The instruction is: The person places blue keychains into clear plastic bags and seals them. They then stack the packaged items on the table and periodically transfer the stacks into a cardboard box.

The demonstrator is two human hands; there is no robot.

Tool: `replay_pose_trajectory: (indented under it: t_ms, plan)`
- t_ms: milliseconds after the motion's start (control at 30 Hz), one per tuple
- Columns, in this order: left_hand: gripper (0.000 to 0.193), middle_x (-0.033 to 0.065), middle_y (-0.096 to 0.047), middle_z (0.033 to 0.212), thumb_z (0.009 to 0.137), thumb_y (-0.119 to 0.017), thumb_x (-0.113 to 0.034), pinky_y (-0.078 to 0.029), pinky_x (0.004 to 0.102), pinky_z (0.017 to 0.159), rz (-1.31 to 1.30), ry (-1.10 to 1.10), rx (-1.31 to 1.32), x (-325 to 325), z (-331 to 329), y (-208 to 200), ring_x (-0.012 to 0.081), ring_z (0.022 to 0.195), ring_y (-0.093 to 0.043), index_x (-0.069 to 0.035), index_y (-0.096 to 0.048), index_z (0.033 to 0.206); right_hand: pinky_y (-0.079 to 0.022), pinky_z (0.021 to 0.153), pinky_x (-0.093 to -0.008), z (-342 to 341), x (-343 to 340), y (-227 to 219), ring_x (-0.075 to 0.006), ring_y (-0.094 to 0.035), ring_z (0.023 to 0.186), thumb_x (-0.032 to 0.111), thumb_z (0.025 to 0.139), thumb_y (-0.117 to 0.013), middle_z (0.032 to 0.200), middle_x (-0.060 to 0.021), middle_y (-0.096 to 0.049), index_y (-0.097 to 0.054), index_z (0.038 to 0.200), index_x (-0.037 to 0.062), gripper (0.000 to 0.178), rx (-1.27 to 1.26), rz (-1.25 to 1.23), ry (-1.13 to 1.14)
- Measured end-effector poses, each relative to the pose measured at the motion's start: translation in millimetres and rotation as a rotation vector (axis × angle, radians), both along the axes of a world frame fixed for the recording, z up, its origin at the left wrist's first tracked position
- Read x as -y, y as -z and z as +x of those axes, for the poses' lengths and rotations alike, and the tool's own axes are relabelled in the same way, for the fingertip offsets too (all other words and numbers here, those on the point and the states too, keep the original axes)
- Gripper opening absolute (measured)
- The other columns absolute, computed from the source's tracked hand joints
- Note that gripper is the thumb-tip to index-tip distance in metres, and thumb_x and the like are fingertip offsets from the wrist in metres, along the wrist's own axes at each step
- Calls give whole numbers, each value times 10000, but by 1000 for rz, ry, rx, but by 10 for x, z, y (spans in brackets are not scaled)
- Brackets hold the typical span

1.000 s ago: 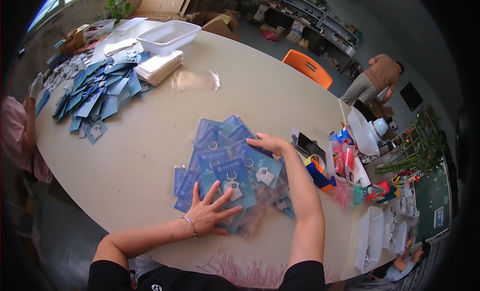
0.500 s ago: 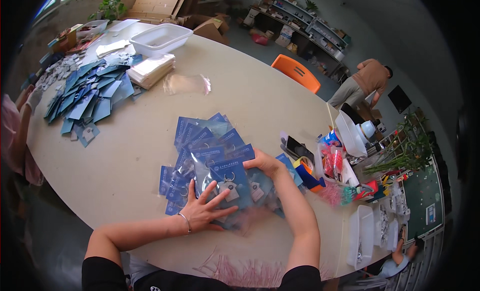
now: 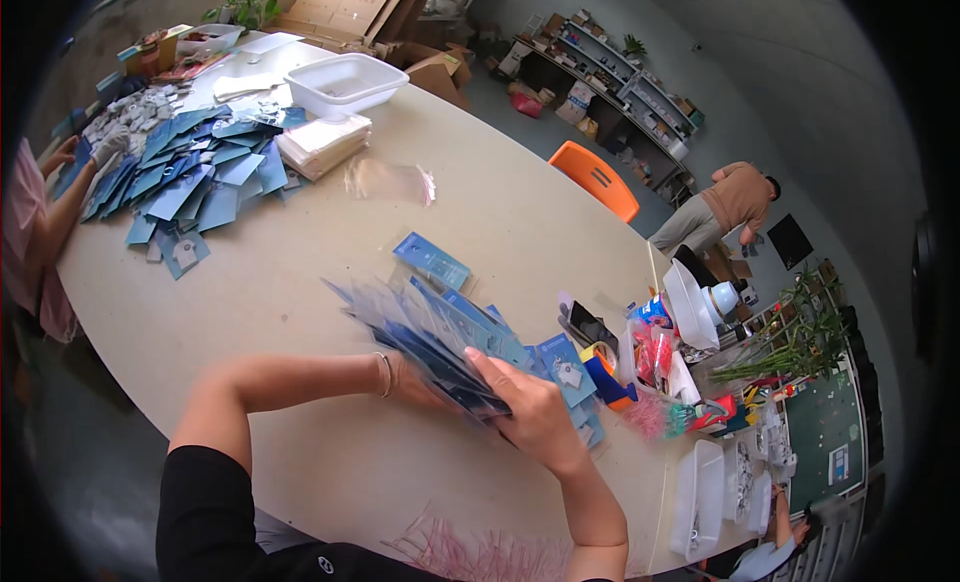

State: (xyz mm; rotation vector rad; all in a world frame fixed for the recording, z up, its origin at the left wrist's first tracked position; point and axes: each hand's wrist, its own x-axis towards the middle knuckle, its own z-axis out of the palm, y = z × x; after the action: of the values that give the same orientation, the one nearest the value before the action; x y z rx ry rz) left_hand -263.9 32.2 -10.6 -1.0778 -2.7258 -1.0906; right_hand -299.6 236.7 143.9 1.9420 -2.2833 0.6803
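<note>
We See the Bunch of Blue Cards (image 3: 455, 330) Held at One End

We see the bunch, in clear bags, over the near part of the counter (image 3: 280, 292). It is tipped up, and its long way runs from far left to near right. The right grip (image 3: 532, 414) is clenched around the near right end, with the thumb on top. So, from the right grip, the bunch points away from us and to the left.

The left grip (image 3: 408, 382) is at the near long side of the bunch. Its fingers are hidden by the cards, so we cannot tell if it is holding on or only pushing.

We see one lone card (image 3: 432, 262) lying flat just past the bunch, and the left grip is nearer to it. Some loose cards (image 3: 567, 369) lie just beside the right grip, on its right side. Next to them is a tape holder (image 3: 613, 384). Well off to the far left, we see a big card pile (image 3: 195, 177).
</note>
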Motion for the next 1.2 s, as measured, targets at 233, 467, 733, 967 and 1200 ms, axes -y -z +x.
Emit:
replay_pose_trajectory:
  t_ms: [233, 467, 733, 967, 1200]
  plan:
    - [586, 175, -569, 1300, 945, -611, -437, -469, 404, 995, -506, -171, 46, 439, 1171, -122, 290, 1253, -521, 0, -536, 1327, -536, 914, -513, 484, 137, 1251, -495, -604, 1058, 61, 925, -485, 1190, -364, -565, -446, 1497, 297, 620, -573, 129, 289]
    - [612, 195, -478, 1312, 866, -731, -188, -444, 387, 994, 771, -1174, 555, 132, 1818, -211, 265, 1276, -485, 23, -434, 1359, -501, 964, -524, 765, 641, 1295, -519, -564, 1143, 130, 933, -517, 1267, -383, -527, -473, 1472, 191, 545, -562, 206, 379]
    - [613, 116, -399, 1530, 926, -582, -494, -54, 673, 1140, -164, -850, -176, -100, 1016, -268, 388, 1463, -254, -212, -468, 1458, -511, 903, -421, 78, 521, 75, -322, -674, 1058, 317, 872, -713, 1162, -165, -694, -653, 1215, 14, 462, 567, 375, 116]
    - [608, 87, -404, 1542, 880, -598, -599, -7, 758, 1081, -300, -685, -112, 21, 854, -113, 407, 1477, -217, -345, -516, 1426, -351, 1122, -474, -1512, 882, 921, -376, -396, 1388, 373, 894, -700, 1521, -180, -408, -489, 1437, 117, 636, 162, 123, 514]
    - [595, 57, -372, 1566, 870, -624, -598, 5, 739, 1101, -303, -578, -83, 233, 772, -103, 385, 1498, -181, -408, -503, 1421, -165, 1172, -621, -2333, 1802, 1377, -348, -143, 1510, 617, 949, -480, 1644, -112, -185, -287, 1562, 299, 717, 2, 364, 652]
